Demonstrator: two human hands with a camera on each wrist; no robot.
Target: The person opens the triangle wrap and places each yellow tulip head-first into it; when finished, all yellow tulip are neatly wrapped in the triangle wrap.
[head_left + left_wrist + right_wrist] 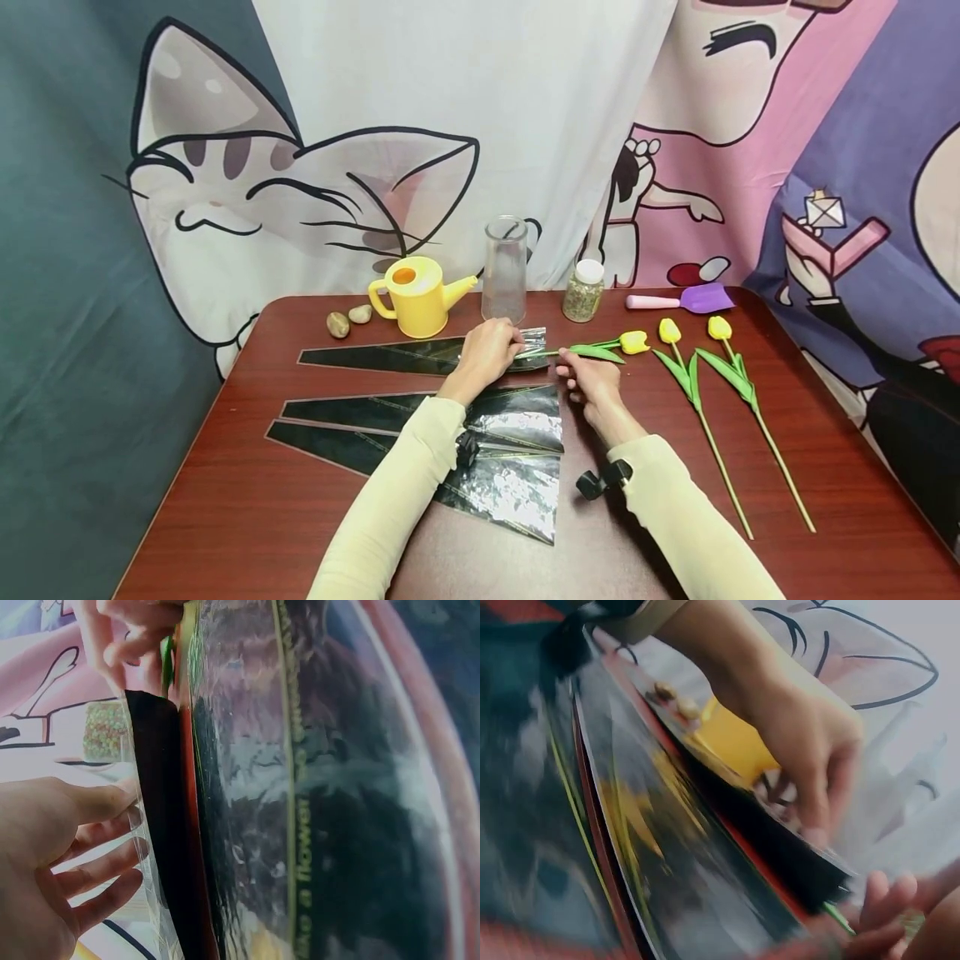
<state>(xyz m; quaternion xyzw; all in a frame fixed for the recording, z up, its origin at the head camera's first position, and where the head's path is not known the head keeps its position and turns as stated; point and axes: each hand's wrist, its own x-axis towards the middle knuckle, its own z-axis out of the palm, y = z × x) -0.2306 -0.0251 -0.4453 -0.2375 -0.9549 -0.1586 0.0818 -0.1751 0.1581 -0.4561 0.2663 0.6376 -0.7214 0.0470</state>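
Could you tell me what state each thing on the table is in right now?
Top sleeve: flat, mouth held by left hand.
Tulip: lying, stem pinched by right hand.
Glass vase: upright, empty.
Jar: upright, capped.
Two tulips: lying loose.

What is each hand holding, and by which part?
Left hand holds the wrapper sleeve by its wide open end; right hand pinches the tulip by its stem.
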